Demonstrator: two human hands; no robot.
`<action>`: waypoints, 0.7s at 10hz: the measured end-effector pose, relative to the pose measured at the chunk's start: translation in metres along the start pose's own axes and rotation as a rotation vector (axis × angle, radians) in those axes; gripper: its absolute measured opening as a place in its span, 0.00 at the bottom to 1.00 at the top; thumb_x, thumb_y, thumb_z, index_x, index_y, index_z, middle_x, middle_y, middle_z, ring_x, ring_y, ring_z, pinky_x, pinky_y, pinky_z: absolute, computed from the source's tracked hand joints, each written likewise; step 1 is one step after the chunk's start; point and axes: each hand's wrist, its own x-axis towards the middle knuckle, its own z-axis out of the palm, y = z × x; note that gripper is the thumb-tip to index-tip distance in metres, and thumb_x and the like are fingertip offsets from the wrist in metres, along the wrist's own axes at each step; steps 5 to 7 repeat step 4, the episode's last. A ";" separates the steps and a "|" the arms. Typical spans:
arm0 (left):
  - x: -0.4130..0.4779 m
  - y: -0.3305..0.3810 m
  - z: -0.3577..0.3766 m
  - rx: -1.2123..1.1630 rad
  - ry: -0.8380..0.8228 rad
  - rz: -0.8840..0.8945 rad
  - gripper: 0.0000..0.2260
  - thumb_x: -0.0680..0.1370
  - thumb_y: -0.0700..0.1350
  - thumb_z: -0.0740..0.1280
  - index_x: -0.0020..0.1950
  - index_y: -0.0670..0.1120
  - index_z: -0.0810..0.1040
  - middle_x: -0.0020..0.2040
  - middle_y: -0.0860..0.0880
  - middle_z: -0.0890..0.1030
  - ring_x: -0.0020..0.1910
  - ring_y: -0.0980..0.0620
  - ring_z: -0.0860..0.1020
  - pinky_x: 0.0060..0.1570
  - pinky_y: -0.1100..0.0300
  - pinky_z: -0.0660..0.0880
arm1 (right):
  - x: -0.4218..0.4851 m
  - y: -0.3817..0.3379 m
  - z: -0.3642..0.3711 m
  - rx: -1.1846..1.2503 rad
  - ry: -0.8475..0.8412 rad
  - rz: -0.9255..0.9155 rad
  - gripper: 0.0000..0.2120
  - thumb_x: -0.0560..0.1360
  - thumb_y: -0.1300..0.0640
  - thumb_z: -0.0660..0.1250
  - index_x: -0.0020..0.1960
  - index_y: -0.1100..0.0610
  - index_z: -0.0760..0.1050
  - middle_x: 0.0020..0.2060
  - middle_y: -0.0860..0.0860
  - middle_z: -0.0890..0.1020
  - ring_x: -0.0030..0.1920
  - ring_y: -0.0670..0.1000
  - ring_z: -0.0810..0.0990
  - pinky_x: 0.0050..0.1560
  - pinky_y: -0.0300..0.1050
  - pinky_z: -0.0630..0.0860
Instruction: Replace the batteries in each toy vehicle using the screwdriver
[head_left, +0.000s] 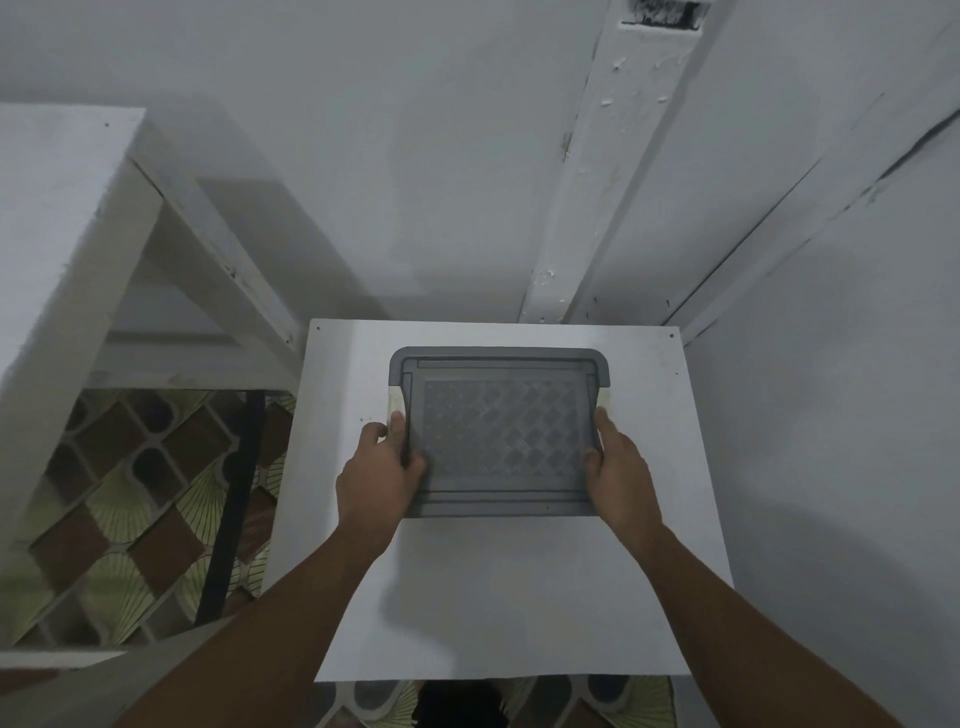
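Observation:
A grey plastic box with a patterned lid (501, 431) rests on a small white table (498, 597). My left hand (376, 473) grips the box's left side, thumb on the lid near a white latch. On the opposite side, my right hand (618, 467) holds the right edge by the other white latch. The lid is closed, so the contents are hidden. No toy vehicle, battery or screwdriver is in view.
White walls close in behind and to the right of the table. A white shelf frame (104, 249) stands at the left. Patterned floor tiles (135, 509) and a dark vertical bar (234, 509) show between shelf and table.

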 end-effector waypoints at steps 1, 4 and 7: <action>0.002 0.003 -0.006 0.041 -0.019 0.011 0.25 0.82 0.55 0.60 0.76 0.48 0.60 0.68 0.45 0.72 0.59 0.46 0.78 0.55 0.55 0.78 | -0.001 0.001 -0.004 0.023 -0.036 0.010 0.26 0.82 0.58 0.57 0.78 0.54 0.54 0.66 0.57 0.73 0.62 0.58 0.74 0.64 0.48 0.70; -0.009 0.024 -0.101 -0.240 0.021 0.167 0.24 0.79 0.48 0.67 0.75 0.50 0.68 0.65 0.43 0.73 0.61 0.43 0.75 0.57 0.56 0.71 | -0.014 -0.059 -0.079 0.080 -0.090 -0.087 0.29 0.79 0.57 0.62 0.77 0.53 0.55 0.63 0.58 0.73 0.60 0.58 0.74 0.56 0.42 0.69; -0.009 0.024 -0.101 -0.240 0.021 0.167 0.24 0.79 0.48 0.67 0.75 0.50 0.68 0.65 0.43 0.73 0.61 0.43 0.75 0.57 0.56 0.71 | -0.014 -0.059 -0.079 0.080 -0.090 -0.087 0.29 0.79 0.57 0.62 0.77 0.53 0.55 0.63 0.58 0.73 0.60 0.58 0.74 0.56 0.42 0.69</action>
